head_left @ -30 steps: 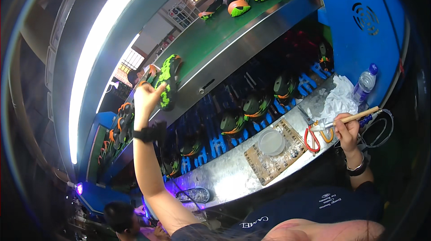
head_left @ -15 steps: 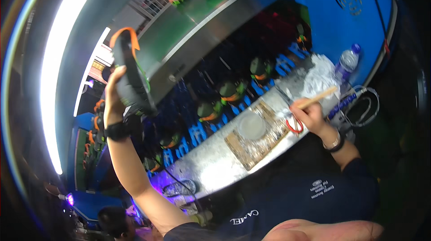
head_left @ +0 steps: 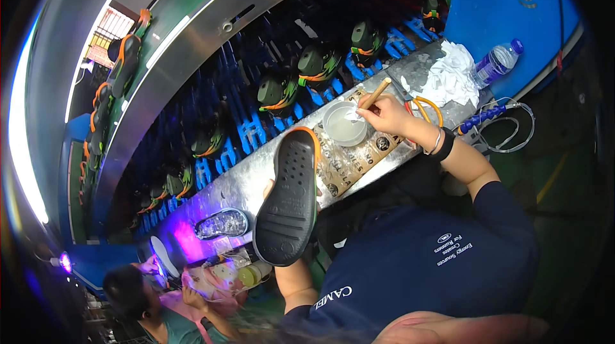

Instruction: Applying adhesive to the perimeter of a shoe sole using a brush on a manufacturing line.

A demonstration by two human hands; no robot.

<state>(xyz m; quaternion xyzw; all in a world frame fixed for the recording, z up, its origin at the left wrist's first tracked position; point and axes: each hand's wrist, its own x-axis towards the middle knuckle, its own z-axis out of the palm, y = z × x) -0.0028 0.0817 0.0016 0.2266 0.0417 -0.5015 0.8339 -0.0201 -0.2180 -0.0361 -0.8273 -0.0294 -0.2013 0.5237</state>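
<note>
My left hand (head_left: 268,188) holds up a black shoe sole (head_left: 287,206) with an orange rim at one end and rows of small holes and grooves on its face. Most of that hand is hidden behind the sole; a few fingertips show at its edge. My right hand (head_left: 383,115) is closed round the wooden handle of a brush (head_left: 377,92). The brush's pale tip is at the rim of a round clear tub (head_left: 344,129) with cloudy liquid in it. The tub stands on a taped brown cardboard sheet (head_left: 351,170).
Orange-handled scissors (head_left: 428,108), white crumpled cloth (head_left: 451,78) and a purple-capped bottle (head_left: 500,62) lie right of the tub. Several shoe parts (head_left: 318,62) sit on blue racks behind the metal bench (head_left: 221,193). Another person (head_left: 138,302) works at lower left, holding a sole (head_left: 165,256).
My left hand has brought the sole down from the raised upper left to just over the bench, its face turned up. My right hand has moved the brush left to the tub.
</note>
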